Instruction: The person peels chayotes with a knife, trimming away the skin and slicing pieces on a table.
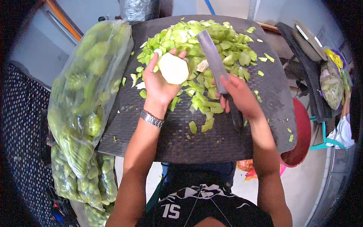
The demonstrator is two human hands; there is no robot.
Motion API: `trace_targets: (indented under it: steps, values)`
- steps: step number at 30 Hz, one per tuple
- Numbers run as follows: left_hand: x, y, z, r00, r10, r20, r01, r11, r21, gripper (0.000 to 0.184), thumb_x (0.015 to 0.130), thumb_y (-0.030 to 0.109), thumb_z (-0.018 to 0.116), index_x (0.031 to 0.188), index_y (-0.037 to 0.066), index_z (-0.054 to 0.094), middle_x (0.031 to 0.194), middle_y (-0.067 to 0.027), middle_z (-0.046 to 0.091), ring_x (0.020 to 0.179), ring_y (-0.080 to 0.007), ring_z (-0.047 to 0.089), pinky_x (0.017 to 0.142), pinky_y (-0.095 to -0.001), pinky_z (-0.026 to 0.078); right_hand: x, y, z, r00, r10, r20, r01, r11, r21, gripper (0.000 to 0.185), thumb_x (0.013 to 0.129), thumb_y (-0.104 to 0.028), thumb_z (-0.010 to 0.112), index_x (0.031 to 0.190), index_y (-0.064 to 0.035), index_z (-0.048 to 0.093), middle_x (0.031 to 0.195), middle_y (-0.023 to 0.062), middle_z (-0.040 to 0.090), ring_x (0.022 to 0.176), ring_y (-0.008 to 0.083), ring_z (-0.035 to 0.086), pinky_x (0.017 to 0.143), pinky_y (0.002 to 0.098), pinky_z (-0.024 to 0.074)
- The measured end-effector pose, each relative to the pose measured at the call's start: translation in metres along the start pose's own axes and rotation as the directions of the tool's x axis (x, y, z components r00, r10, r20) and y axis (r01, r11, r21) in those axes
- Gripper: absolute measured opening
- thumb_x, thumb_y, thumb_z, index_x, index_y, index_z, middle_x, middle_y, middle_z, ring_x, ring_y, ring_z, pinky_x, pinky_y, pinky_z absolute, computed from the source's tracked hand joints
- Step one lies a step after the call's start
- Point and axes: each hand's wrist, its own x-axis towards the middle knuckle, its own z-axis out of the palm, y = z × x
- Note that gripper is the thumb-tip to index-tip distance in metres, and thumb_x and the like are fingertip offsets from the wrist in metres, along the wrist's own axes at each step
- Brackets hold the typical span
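Observation:
In my left hand (162, 81), which wears a metal-banded watch (152, 118), rests a pale, rounded peeled vegetable (173, 69). Its kind is not certain; it looks like a chayote. My right hand (240, 94) grips a wide-bladed knife (212, 56) near where the blade meets its dark handle. The blade points up and away from me, to the right of the vegetable and apart from it. Beyond both hands spreads a large heap of green peelings (230, 43), and some loose pieces lie nearer to me.
A dark textured table (181, 142) carries the heap. Along its left side leans a long clear bag of green vegetables (89, 87), with more filled bags (85, 178) below. At the right stand a red round container (298, 136) and a dark surface holding a bagged bundle (332, 85).

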Motion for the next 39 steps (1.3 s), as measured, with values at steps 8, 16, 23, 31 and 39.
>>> trace_targets:
  steps: [8, 16, 23, 31, 39]
  values:
    - [0.007, 0.014, -0.019, 0.986, 0.150, -0.072, -0.128, 0.960, 0.250, 0.065, 0.103, 0.060, 0.046, 0.114, -0.001, 0.063, 0.114, -0.0203, 0.069, 0.099, -0.0339, 0.068, 0.089, -0.0439, 0.056, -0.023, -0.014, 0.032, 0.994, -0.051, 0.099, 0.069, 0.982, -0.179, 0.063, 0.106, -0.019, 0.055, 0.163, -0.0197, 0.028, 0.071, 0.0059, 0.064, 0.048, 0.0108, 0.057, 0.045, 0.0283, 0.0495]
    - [0.008, 0.023, -0.007, 0.943, 0.321, -0.087, -0.296, 0.929, 0.220, 0.063, 0.105, 0.058, 0.042, 0.111, -0.002, 0.062, 0.114, -0.0224, 0.069, 0.112, -0.0415, 0.065, 0.102, -0.0495, 0.051, -0.027, -0.013, 0.050, 0.983, 0.072, 0.171, -0.018, 0.955, -0.296, 0.061, 0.107, -0.018, 0.053, 0.163, -0.0265, 0.030, 0.067, 0.0050, 0.063, 0.047, 0.0113, 0.058, 0.048, 0.0301, 0.0537]
    - [0.005, 0.024, 0.000, 0.905, 0.413, -0.101, -0.375, 0.888, 0.266, 0.062, 0.103, 0.059, 0.047, 0.112, -0.001, 0.060, 0.118, -0.0254, 0.067, 0.117, -0.0456, 0.062, 0.103, -0.0551, 0.051, -0.028, -0.009, 0.055, 0.986, 0.054, 0.160, -0.003, 0.954, -0.301, 0.060, 0.108, -0.017, 0.052, 0.163, -0.0282, 0.030, 0.064, 0.0041, 0.061, 0.045, 0.0102, 0.056, 0.047, 0.0288, 0.0513]
    - [0.004, 0.003, 0.007, 0.961, 0.266, -0.074, -0.221, 0.902, 0.372, 0.068, 0.101, 0.067, 0.044, 0.113, 0.001, 0.058, 0.106, -0.0229, 0.069, 0.096, -0.0474, 0.069, 0.096, -0.0591, 0.055, -0.029, -0.012, 0.060, 0.998, 0.037, 0.052, -0.019, 0.948, -0.318, 0.061, 0.107, -0.018, 0.053, 0.162, -0.0289, 0.031, 0.060, 0.0046, 0.061, 0.044, 0.0119, 0.056, 0.048, 0.0317, 0.0533]
    - [0.000, 0.024, 0.006, 0.982, 0.184, 0.049, -0.190, 0.930, 0.316, 0.068, 0.103, 0.066, 0.039, 0.121, 0.002, 0.055, 0.115, -0.0219, 0.063, 0.102, -0.0425, 0.065, 0.092, -0.0531, 0.054, -0.026, 0.003, 0.062, 0.985, 0.059, 0.160, -0.027, 0.980, -0.199, 0.060, 0.107, -0.016, 0.052, 0.162, -0.0267, 0.031, 0.062, 0.0035, 0.060, 0.044, 0.0100, 0.053, 0.045, 0.0289, 0.0506]
